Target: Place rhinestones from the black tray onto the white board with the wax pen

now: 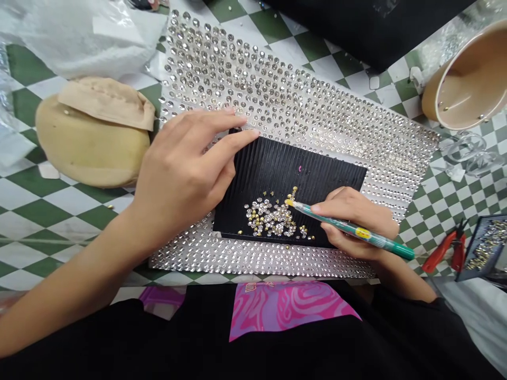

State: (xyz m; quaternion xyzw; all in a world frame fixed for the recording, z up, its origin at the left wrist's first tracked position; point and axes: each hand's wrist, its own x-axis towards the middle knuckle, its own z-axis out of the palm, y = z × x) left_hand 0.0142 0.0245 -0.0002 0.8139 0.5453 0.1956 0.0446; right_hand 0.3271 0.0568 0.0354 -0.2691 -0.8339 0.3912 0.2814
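My right hand [356,219] pinches a green, clear-barrelled pen [348,228]. The pen's yellow tip is at the upper edge of a pile of loose rhinestones [273,216], some clear side up and others gold side up. They lie on a black ribbed tray [301,169]. Under that tray spreads a large white sheet [245,253] covered in rows of clear rhinestones. My left hand [190,163] lies over the tray's left side, fingers stretched out and fingertips at its upper left corner and on the studded sheet. Whether anything small is beneath those fingertips is hidden.
To the left sits a beige padded object [95,142], below clear plastic wrapping [87,37]. A tan cup [447,89] holding a few stones stands at right. Red-handled pliers [446,250] lie beside a dark tray of stones [485,245]. A black panel [368,26] crosses the top.
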